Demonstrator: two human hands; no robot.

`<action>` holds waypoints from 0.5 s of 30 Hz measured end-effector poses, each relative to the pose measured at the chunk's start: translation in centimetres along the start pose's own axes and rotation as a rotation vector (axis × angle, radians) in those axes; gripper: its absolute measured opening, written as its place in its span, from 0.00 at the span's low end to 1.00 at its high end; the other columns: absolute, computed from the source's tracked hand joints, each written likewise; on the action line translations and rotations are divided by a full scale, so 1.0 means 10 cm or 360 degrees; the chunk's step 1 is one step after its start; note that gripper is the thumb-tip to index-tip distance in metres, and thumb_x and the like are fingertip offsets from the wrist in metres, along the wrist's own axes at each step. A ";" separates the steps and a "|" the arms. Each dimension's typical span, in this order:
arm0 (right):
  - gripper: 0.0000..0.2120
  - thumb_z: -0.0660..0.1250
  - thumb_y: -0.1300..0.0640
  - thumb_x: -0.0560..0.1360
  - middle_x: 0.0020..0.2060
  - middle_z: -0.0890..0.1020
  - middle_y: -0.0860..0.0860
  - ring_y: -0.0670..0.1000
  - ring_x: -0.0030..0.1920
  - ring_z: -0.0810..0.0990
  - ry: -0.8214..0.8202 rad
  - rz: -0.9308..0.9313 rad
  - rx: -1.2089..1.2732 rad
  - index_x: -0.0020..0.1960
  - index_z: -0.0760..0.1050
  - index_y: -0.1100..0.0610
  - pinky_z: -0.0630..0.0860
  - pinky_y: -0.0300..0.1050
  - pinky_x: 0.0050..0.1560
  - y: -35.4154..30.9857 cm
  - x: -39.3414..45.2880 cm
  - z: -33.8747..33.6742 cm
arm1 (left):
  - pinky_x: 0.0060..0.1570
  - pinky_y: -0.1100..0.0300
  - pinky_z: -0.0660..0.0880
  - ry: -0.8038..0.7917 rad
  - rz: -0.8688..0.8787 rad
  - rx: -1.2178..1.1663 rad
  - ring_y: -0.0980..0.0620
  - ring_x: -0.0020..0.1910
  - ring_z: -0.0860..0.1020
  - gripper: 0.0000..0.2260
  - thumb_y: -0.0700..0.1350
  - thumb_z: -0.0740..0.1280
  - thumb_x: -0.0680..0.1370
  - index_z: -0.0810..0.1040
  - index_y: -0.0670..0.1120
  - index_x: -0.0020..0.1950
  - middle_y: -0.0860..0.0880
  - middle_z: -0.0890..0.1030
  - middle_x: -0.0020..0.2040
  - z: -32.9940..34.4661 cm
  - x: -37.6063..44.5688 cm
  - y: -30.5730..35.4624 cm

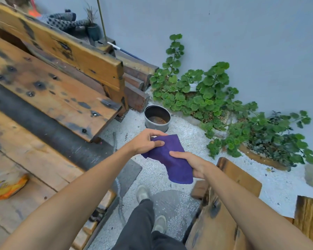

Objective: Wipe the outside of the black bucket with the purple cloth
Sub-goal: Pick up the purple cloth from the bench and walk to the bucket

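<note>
The purple cloth (173,159) hangs in the air between my two hands, above white gravel. My left hand (145,141) pinches its upper left corner with thumb and fingers. My right hand (192,164) grips its right edge, thumb on top. Beyond the hands, a round bucket (157,118) with a dark inside and a grey metallic outer wall stands upright on the gravel, with brownish residue at its bottom. The hands and cloth are apart from the bucket, on its near side.
A weathered wooden bench (65,73) and table (25,150) fill the left. Green leafy plants (206,94) run along the grey wall at right. Wooden pieces (229,186) lie at lower right. My legs and shoes (143,193) stand on gravel and a stepping stone.
</note>
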State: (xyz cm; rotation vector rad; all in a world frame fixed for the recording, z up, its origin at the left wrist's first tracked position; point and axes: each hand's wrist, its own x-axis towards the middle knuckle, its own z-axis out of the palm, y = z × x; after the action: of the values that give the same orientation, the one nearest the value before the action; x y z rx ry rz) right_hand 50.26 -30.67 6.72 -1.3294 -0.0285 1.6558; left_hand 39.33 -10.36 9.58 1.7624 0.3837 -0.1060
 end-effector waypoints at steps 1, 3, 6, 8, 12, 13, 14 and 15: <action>0.38 0.88 0.42 0.52 0.52 0.87 0.57 0.53 0.44 0.87 0.0024 -0.0010 0.0001 0.57 0.84 0.58 0.83 0.46 0.48 -0.07 0.04 -0.03 | 0.58 0.58 0.79 0.0000 0.0014 -0.0017 0.53 0.52 0.82 0.13 0.33 0.69 0.79 0.82 0.43 0.61 0.44 0.85 0.57 -0.03 0.10 0.00; 0.36 0.85 0.41 0.58 0.55 0.87 0.57 0.54 0.47 0.87 0.0034 -0.0036 0.0008 0.60 0.83 0.59 0.82 0.47 0.51 -0.19 0.11 -0.06 | 0.55 0.61 0.79 -0.0010 0.0026 -0.0038 0.54 0.51 0.82 0.13 0.33 0.69 0.79 0.82 0.46 0.60 0.44 0.85 0.56 -0.08 0.26 0.02; 0.29 0.77 0.42 0.72 0.60 0.86 0.56 0.55 0.58 0.86 0.0107 -0.0130 -0.0133 0.67 0.78 0.57 0.81 0.49 0.57 -0.46 0.32 -0.15 | 0.56 0.59 0.79 -0.0029 0.0011 -0.0029 0.51 0.52 0.83 0.13 0.32 0.69 0.79 0.82 0.40 0.63 0.41 0.85 0.58 -0.24 0.63 -0.03; 0.28 0.74 0.41 0.74 0.60 0.86 0.54 0.55 0.60 0.85 0.0216 -0.0219 -0.0236 0.68 0.77 0.54 0.81 0.49 0.60 -0.62 0.46 -0.19 | 0.58 0.58 0.79 -0.0023 -0.0014 -0.0015 0.52 0.52 0.83 0.13 0.33 0.69 0.79 0.82 0.37 0.63 0.40 0.85 0.59 -0.32 0.84 -0.10; 0.18 0.72 0.41 0.77 0.56 0.88 0.55 0.58 0.58 0.86 0.0404 -0.0355 -0.0257 0.62 0.81 0.51 0.80 0.53 0.61 -0.84 0.91 -0.32 | 0.51 0.64 0.78 0.0035 -0.0088 -0.0114 0.59 0.44 0.84 0.11 0.35 0.72 0.77 0.83 0.36 0.59 0.41 0.86 0.53 -0.51 1.34 -0.37; 0.18 0.72 0.41 0.76 0.55 0.88 0.55 0.57 0.56 0.86 0.0448 -0.0380 -0.0279 0.60 0.82 0.51 0.79 0.54 0.61 -0.86 1.00 -0.35 | 0.50 0.62 0.78 0.0039 -0.0098 -0.0134 0.57 0.44 0.84 0.10 0.35 0.73 0.77 0.83 0.38 0.58 0.41 0.86 0.52 -0.54 1.43 -0.44; 0.18 0.72 0.40 0.75 0.53 0.88 0.54 0.55 0.53 0.86 0.0484 -0.0403 -0.0291 0.58 0.83 0.51 0.80 0.51 0.59 -0.89 1.09 -0.37 | 0.51 0.59 0.79 0.0037 -0.0095 -0.0139 0.54 0.45 0.84 0.09 0.36 0.73 0.77 0.83 0.40 0.57 0.42 0.86 0.51 -0.57 1.50 -0.50; 0.19 0.72 0.40 0.73 0.51 0.89 0.52 0.52 0.50 0.86 0.0511 -0.0417 -0.0289 0.57 0.83 0.51 0.81 0.45 0.54 -0.92 1.20 -0.39 | 0.52 0.57 0.79 0.0035 -0.0087 -0.0142 0.52 0.46 0.84 0.08 0.36 0.73 0.77 0.84 0.42 0.56 0.42 0.87 0.51 -0.60 1.61 -0.58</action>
State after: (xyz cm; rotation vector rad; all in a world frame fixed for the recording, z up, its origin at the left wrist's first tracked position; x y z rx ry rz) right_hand 60.13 -19.75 1.43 -1.6412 -0.1592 1.2301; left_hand 51.86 -0.33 1.11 1.6666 0.4466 -0.1068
